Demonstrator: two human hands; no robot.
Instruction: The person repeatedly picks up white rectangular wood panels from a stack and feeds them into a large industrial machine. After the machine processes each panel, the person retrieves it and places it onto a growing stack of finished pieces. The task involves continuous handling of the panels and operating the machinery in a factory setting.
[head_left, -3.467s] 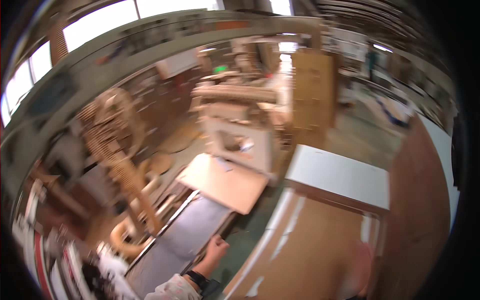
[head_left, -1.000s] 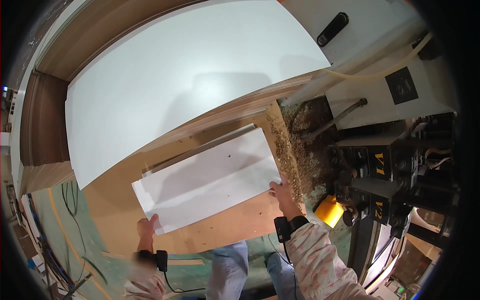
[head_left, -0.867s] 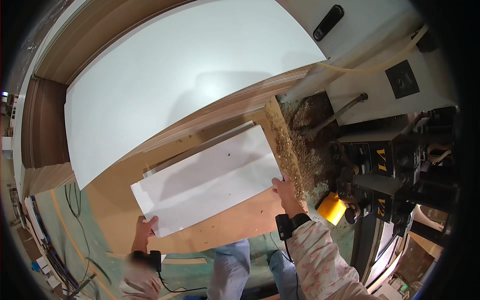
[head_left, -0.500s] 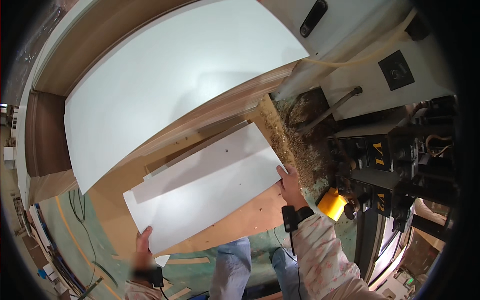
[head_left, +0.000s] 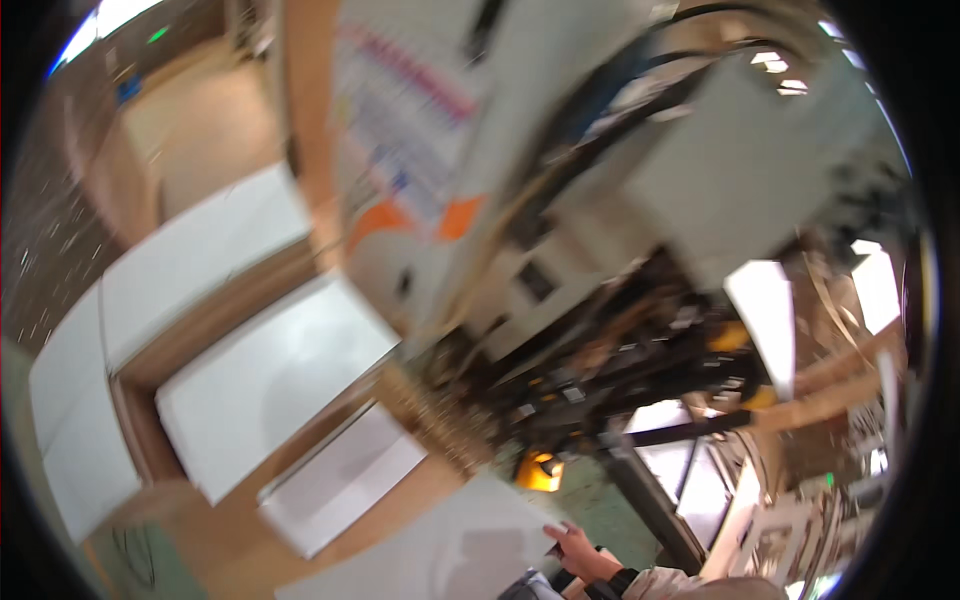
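My right hand (head_left: 575,550) is at the lower edge of the view. Its fingers grip the right edge of a white panel (head_left: 450,535). This panel lies close to my body, and its near part runs out of the picture. My left hand is out of view. Beyond the held panel, another white board (head_left: 345,480) rests on the brown sheet (head_left: 220,530). Motion blurs much of the picture.
A tall stack topped with a large white board (head_left: 275,380) stands beyond, with more white boards (head_left: 205,265) behind it. To the right is a dark machine (head_left: 600,380) with a yellow part (head_left: 540,471). Wood chips (head_left: 440,420) lie beside the stack.
The view has swung up and to the right. The white panel has come off the small pile toward my body, uncovering the board beneath. My left hand has gone out of view.
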